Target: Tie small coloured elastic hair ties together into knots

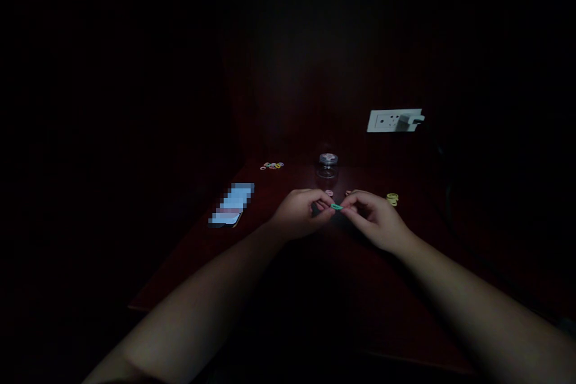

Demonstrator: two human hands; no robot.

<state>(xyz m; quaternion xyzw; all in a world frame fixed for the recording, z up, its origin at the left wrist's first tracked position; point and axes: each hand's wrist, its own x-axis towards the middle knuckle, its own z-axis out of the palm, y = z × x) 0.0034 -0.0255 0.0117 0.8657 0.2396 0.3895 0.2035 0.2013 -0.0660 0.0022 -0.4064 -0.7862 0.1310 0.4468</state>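
Note:
My left hand (pixel 302 212) and my right hand (pixel 375 219) meet over a dark red table (pixel 189 264) in a dim room. Both pinch a small green elastic ring (pixel 336 207) between their fingertips, one from each side. Just behind the hands lies a pink ring (pixel 329 193). A small glass jar (pixel 327 166) stands beyond it, with something pale in its top. A little pile of yellow rings (pixel 392 198) lies right of my right hand. Several mixed-colour rings (pixel 272 165) lie at the back left.
A phone with a lit, blurred screen (pixel 231 205) lies on the table left of my left hand. A white wall socket with a plug in it (pixel 393 120) sits on the dark wall behind. The table's near edge runs below my forearms.

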